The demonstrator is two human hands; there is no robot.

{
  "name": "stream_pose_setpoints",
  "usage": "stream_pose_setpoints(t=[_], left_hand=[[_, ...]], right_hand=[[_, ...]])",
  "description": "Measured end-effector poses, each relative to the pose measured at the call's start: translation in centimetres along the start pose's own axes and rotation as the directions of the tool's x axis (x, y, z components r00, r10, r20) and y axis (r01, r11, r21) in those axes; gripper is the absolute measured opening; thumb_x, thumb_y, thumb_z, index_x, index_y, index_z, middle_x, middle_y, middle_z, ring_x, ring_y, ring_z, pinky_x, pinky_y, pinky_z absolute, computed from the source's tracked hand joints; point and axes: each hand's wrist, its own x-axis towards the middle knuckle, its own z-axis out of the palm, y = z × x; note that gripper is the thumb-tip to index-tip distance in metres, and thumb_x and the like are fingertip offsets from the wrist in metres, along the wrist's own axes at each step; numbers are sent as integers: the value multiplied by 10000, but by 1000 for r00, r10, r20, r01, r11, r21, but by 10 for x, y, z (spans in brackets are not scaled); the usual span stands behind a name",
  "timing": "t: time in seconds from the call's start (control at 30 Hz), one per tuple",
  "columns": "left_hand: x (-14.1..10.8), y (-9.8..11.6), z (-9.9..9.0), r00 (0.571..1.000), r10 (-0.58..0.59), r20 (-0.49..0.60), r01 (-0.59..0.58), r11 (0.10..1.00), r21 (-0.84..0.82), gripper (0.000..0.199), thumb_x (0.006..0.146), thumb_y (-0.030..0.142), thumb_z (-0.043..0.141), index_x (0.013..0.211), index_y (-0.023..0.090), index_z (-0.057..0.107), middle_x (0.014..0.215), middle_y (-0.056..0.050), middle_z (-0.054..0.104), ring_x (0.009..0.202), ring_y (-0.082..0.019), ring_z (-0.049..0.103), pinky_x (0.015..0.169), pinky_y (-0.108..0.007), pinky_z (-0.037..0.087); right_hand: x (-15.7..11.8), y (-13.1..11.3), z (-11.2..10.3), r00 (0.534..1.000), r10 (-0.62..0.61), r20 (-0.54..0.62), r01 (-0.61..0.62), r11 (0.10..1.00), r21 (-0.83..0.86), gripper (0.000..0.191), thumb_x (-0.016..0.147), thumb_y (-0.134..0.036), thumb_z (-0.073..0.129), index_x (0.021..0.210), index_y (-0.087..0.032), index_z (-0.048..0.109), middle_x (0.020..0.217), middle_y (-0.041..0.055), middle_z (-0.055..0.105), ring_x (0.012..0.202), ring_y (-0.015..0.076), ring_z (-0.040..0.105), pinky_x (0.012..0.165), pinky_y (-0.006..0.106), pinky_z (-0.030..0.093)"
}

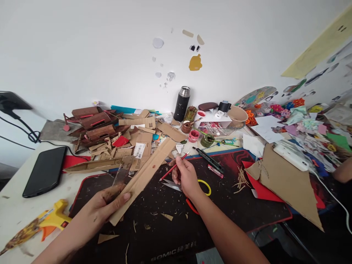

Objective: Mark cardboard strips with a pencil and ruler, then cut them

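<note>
My left hand [114, 200] grips a long strip of brown cardboard [155, 163], thumb on top, slanting up and away over the dark mat. A clear ruler [123, 170] sticks out beside the strip from the same hand; how it is held is partly hidden. In my right hand [187, 178] is a red pencil [169, 172], pinched near its upper end, its point down-left beside the strip. Beneath that hand lie scissors [171, 186] with yellow and red handles, partly covered by it.
Left: a yellow glue gun [56, 216], a black phone [45, 171], brown cardboard boat models [96, 124] and scraps. Behind: a black flask [182, 104] and open paint jars [194, 136]. Right: a cutter knife [209, 160], a cardboard sheet [288, 183] and a white power strip [290, 157].
</note>
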Motion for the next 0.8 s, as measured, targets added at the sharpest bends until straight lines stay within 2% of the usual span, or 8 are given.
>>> stream_pose_setpoints(t=[0.13, 0.27, 0.4, 0.6, 0.7, 0.8], left_hand=[[10, 0, 10, 998, 52, 22, -52, 999, -3, 619, 735, 751, 895, 1073, 233, 889, 1009, -71, 846, 997, -340, 776, 880, -380, 673], [16, -4, 18, 992, 69, 101, -69, 998, -1, 572, 728, 688, 911, 1099, 254, 890, 1031, -52, 851, 1090, -373, 763, 934, -393, 657], [14, -7, 15, 994, 26, 102, -27, 1000, 14, 610, 772, 768, 832, 1084, 245, 879, 987, -72, 830, 1020, -342, 755, 852, -370, 652], [6, -12, 0, 988, 78, 137, -97, 986, 137, 508, 800, 739, 821, 780, 235, 760, 796, -34, 701, 791, -233, 641, 736, -292, 560], [5, -15, -2, 994, 90, 66, -98, 988, 121, 533, 796, 752, 813, 777, 226, 728, 757, -17, 633, 743, -210, 581, 674, -281, 513], [5, -19, -2, 993, 93, 75, -100, 989, 105, 521, 789, 734, 828, 819, 220, 752, 786, -21, 643, 769, -215, 584, 695, -287, 522]], right_hand=[[-4, 4, 5, 996, 5, 88, -2, 1000, -31, 700, 779, -881, 825, 772, -210, 627, 496, -73, 527, 351, 81, 424, 345, 198, 290], [-7, 7, 11, 994, 9, 112, 4, 994, -110, 713, 772, -900, 813, 740, -231, 567, 451, -72, 517, 340, 91, 432, 345, 202, 290], [-8, 6, 12, 997, -6, 80, 16, 991, -130, 701, 782, -886, 813, 726, -232, 567, 436, -80, 482, 342, 95, 435, 342, 204, 281], [-5, 3, 6, 1000, -15, -10, 14, 998, -68, 689, 763, -854, 857, 712, -237, 553, 432, -98, 437, 326, 86, 400, 334, 205, 251], [-4, 4, 7, 1000, -20, 6, 20, 998, -56, 693, 778, -846, 855, 690, -242, 527, 439, -101, 416, 329, 83, 392, 334, 208, 243], [-4, 4, 9, 999, -23, 27, 24, 999, -32, 706, 778, -843, 860, 668, -250, 492, 438, -105, 398, 326, 77, 363, 337, 210, 249]])
